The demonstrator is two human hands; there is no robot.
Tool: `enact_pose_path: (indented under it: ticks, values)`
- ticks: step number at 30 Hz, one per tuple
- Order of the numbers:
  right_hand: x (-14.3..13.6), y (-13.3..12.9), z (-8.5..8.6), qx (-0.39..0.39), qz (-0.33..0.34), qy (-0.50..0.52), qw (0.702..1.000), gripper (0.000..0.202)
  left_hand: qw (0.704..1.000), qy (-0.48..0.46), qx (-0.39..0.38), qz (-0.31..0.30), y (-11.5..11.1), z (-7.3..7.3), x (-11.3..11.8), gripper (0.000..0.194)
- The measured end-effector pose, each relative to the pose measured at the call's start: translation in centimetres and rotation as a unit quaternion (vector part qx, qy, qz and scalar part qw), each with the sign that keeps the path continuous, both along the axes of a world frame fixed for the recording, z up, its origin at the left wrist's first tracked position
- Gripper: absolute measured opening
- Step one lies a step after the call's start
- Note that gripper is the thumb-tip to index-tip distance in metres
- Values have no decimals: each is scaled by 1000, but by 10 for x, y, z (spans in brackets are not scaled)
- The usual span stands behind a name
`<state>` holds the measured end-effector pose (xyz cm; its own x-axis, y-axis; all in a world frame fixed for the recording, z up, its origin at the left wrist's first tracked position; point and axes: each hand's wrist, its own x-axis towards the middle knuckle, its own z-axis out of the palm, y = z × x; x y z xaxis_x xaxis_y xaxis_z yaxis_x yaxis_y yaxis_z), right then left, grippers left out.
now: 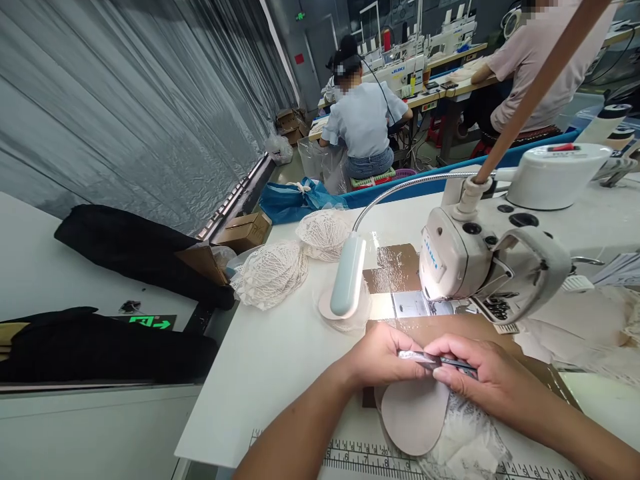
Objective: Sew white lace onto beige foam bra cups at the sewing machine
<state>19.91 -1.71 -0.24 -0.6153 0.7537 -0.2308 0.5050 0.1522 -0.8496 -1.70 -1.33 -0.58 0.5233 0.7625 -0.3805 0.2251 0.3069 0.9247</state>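
Observation:
My left hand [387,355] is closed, with thumb and fingers pinched on a small metal tool [425,359] that looks like thread snips. My right hand [463,365] is closed round the tool's dark end, its fingertips meeting those of my left hand. Just below both hands lies a pale oval cup piece [416,415], with white lace fabric [467,437] attached or lying beside it on the right. Whether the left fingers also pinch the fabric is hidden. Behind the hands stands the white sewing machine [455,257].
A lamp [349,275] on a bendable neck hangs over another pale cup piece [330,303]. Lace cups [273,273] are piled on the table's left [235,400]. A brown pole [540,93] rises beside the machine. Two people sit at machines beyond.

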Motion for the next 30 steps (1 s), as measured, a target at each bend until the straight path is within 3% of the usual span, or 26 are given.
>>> enact_pose_path:
  ticks: [4,9,16,22,24,26,30]
  values:
    - [-1,1,-4,-2,-8,6,1000,30,1000,-1,4,-13,0,2,1,34]
    - [1,1,3,-10,-30,3,1000,30,1000,6,10,-18,-1,5,1,33]
    - [-2,2,2,10,-16,-10,1000,26,999,38,1,-14,-2,3,3,33]
    - [-6,2,-6,-27,-103,68,992,41,997,20,75,-28,-1,6,5,23]
    - [-7,3,-9,-39,-71,61,995,43,993,37,97,-64,1,11,-2,25]
    - [-7,4,-10,-20,-26,23,999,27,990,61,92,-92,3,17,-13,32]
    - [-3,4,-7,10,-11,-29,999,28,991,72,99,-62,3,28,-31,25]
